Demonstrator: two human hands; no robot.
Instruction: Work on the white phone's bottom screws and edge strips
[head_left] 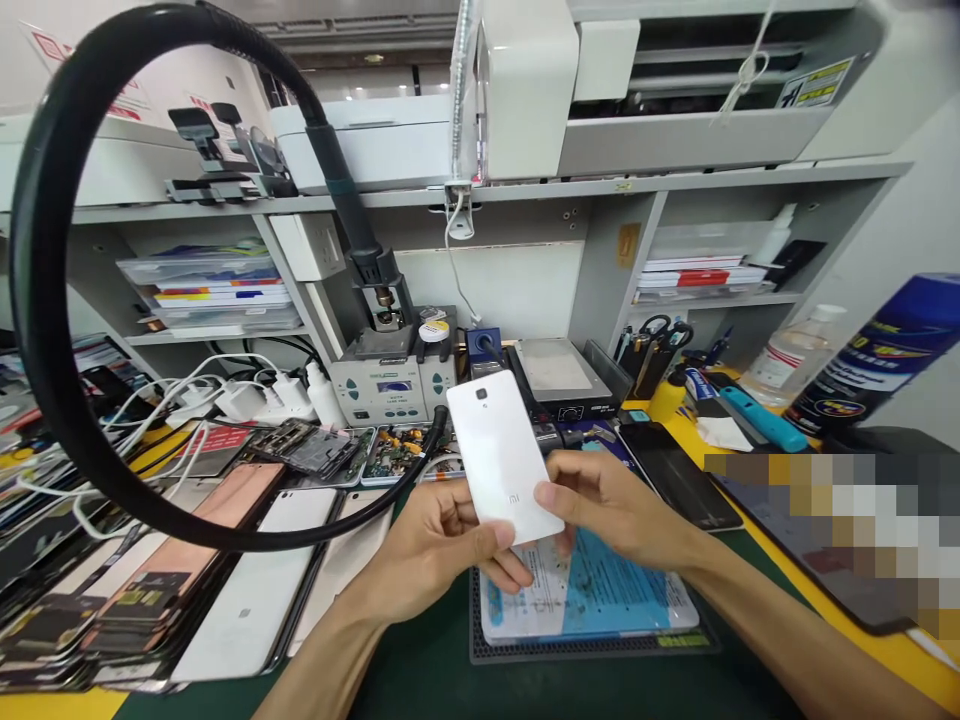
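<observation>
A white smartphone (501, 450) is held up between both hands, its back toward me with a camera lens near the top and a logo near the bottom. My left hand (439, 545) grips its lower left corner, the thumb lying over the back. From the right, my right hand (607, 505) pinches the lower right edge, thumb on the back and fingers behind. The phone's front is hidden. Below the hands lies a blue and white printed sheet or pad (622, 590) on a dark mat (592, 655).
On the left are stacked phone parts (217, 590) and a looping black hose (45, 330). A grey soldering station (394, 390) stands behind. To the right lie a dark phone (679, 475), a clear bottle (791, 355) and a blue spray can (877, 355). Shelves (480, 190) span the back.
</observation>
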